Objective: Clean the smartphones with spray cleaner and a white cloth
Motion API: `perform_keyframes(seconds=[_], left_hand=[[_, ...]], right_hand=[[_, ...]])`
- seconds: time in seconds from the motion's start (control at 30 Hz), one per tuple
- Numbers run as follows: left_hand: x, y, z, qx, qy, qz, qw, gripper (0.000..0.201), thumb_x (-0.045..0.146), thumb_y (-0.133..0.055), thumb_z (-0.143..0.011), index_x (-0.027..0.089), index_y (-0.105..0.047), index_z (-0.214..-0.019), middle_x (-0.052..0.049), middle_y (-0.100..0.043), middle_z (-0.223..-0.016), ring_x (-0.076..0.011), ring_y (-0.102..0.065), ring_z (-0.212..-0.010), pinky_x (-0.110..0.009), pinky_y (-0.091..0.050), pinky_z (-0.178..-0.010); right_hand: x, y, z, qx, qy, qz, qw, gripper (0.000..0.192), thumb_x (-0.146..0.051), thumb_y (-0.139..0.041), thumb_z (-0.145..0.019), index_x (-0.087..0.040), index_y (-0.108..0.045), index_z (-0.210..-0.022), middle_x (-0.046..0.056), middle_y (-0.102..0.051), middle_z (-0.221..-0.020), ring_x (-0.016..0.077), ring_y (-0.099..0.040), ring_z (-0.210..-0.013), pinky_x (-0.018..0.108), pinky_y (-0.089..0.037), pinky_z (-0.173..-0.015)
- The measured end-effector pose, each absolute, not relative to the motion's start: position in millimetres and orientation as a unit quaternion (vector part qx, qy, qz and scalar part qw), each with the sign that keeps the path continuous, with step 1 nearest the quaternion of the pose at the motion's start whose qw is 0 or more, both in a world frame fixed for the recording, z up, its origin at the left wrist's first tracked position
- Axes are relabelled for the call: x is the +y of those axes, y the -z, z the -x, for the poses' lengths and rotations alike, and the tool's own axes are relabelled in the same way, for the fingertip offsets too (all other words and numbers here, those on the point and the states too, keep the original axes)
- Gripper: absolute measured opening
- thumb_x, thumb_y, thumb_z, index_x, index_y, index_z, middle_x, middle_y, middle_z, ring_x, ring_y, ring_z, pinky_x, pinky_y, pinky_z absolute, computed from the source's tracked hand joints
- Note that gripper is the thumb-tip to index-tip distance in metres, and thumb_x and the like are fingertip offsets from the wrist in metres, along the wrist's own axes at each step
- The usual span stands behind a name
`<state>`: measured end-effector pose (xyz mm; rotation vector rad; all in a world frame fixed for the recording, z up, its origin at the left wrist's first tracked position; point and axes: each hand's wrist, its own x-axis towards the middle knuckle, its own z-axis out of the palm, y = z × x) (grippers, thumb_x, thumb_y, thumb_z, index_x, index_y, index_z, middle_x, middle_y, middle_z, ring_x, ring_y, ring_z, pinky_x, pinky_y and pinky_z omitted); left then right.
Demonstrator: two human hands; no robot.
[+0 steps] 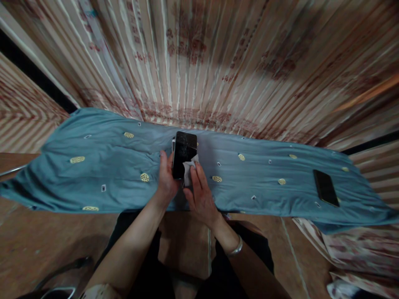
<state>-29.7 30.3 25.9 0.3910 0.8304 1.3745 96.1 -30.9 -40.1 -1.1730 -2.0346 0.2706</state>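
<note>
A black smartphone [183, 151] with a smudged, speckled screen is held tilted above the cloth-covered table. My left hand [167, 177] grips it along its left edge and lower corner, thumb pointing up. With fingers stretched over it, my right hand [201, 191] presses a small grey-white wiping cloth [188, 172] onto the phone's lower right part. Part of the wipe is hidden under these fingers. Just behind the phone's upper left edge, a small pale object [173, 143] peeks out; its kind is not clear.
A second dark phone [326, 187] lies flat toward the right end of the table. The blue-green cloth [118, 162] with yellow pineapple prints hangs over the table edges. Patterned curtains [199, 74] rise directly behind. Below are my legs and a brown floor [289, 249].
</note>
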Motion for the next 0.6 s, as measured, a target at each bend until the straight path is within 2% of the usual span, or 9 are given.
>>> perform_keyframes(seconds=[0.17, 0.4, 0.6], left_hand=[[27.1, -20.1, 26.2, 0.371, -0.602, -0.184, 0.683, 0.058, 0.07, -0.049, -0.1, 0.021, -0.079, -0.106, -0.011, -0.083, -0.109, -0.0359, -0.07, -0.131, -0.048, -0.056, -0.111], [21.4, -13.9, 22.3, 0.359, -0.576, -0.223, 0.7, 0.059, 0.07, -0.055, -0.098, 0.019, -0.081, -0.112, -0.01, -0.084, -0.114, -0.0346, -0.069, -0.132, -0.047, -0.053, -0.115], [17.1, -11.6, 15.7, 0.337, -0.572, -0.25, 0.704, 0.059, 0.072, -0.062, -0.093, 0.019, -0.082, -0.108, -0.01, -0.084, -0.115, -0.0368, -0.064, -0.139, -0.049, -0.048, -0.12]], right_hand=[[-29.0, 36.6, -97.3, -0.772, -0.137, 0.48, 0.394, 0.075, -0.041, -0.036, -0.115, -0.024, 0.004, -0.175, 0.015, -0.016, -0.183, 0.0293, -0.021, -0.169, 0.056, -0.037, -0.133], [-21.4, 36.3, -104.0, -0.736, -0.146, 0.51, 0.42, 0.07, -0.043, -0.035, -0.115, -0.023, -0.005, -0.176, 0.016, -0.023, -0.181, 0.0273, -0.024, -0.168, 0.054, -0.037, -0.133], [-14.5, 37.0, -109.6, -0.708, -0.149, 0.532, 0.44, 0.068, -0.043, -0.035, -0.115, -0.022, -0.013, -0.175, 0.015, -0.027, -0.181, 0.0282, -0.027, -0.167, 0.054, -0.039, -0.132]])
